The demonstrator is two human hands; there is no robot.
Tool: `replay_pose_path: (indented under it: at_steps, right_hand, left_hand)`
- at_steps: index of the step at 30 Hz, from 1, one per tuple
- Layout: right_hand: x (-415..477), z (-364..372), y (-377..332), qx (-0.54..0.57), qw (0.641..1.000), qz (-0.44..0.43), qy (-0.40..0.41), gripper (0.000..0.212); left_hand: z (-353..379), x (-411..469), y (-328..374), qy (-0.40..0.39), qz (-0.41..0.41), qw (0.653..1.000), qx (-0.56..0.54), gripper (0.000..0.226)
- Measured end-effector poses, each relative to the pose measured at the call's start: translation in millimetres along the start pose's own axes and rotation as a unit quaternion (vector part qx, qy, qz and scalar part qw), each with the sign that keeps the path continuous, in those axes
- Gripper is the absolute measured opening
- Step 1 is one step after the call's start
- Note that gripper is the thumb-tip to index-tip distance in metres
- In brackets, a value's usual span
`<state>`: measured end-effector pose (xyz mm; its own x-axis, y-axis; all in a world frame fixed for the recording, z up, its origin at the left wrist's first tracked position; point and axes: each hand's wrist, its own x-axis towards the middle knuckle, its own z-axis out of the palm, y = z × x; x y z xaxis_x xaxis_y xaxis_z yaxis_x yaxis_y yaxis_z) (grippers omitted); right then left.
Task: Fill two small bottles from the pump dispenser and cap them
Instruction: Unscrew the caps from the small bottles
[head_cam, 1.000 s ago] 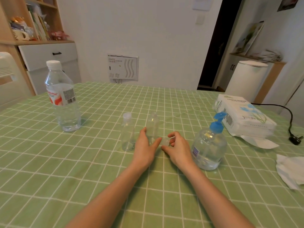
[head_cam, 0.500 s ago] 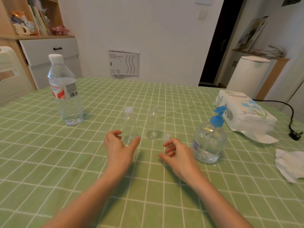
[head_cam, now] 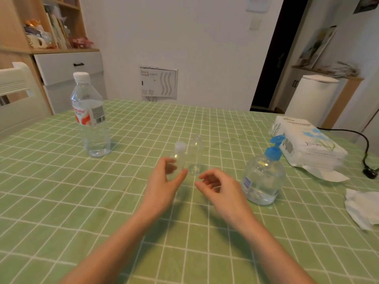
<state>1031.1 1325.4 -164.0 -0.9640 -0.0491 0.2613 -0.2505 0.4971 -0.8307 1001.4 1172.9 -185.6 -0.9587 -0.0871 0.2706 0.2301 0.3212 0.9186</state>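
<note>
Clear capped bottle: gripped by left hand fingers, tabletop centre.
Right hand: fingers loosely curled, nothing held.

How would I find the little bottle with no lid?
Find the green checked table. Mid-table, between the water bottle and pump dispenser, stand two tiny clear ones. The uncapped bottle is on the right; the capped bottle beside it has a lid.

Whole top: tablecloth pale green, white grid. Toward left edge: water bottle clear, white cap, red-and-white label, black barcode. Mid-table: capped small bottle clear, cap translucent white; uncapped small bottle clear. Toward right edge: pump dispenser clear, blue pump; tissue pack white, blue flower print; loose tissue white; cable black.
</note>
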Motion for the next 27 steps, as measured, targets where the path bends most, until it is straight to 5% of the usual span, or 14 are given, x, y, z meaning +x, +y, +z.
replay_pose_path:
  at_steps: [4, 12, 27]
  right_hand:
    - [0, -7, -21, 0.103, 0.994, -0.027, 0.002, 0.019]
    - [-8, -7, -25, 0.055, 0.998, -0.028, -0.028, 0.028]
    - [-15, -24, -25, -0.029, 0.984, -0.126, -0.126, 0.008]
  left_hand:
    - [-8, -36, 4, -0.032, 0.077, 0.993, 0.088, 0.032]
    - [-15, -48, 4, -0.037, 0.17, 0.955, 0.241, 0.027]
    - [-17, -49, -4, -0.103, 0.167, 0.966, 0.168, 0.027]
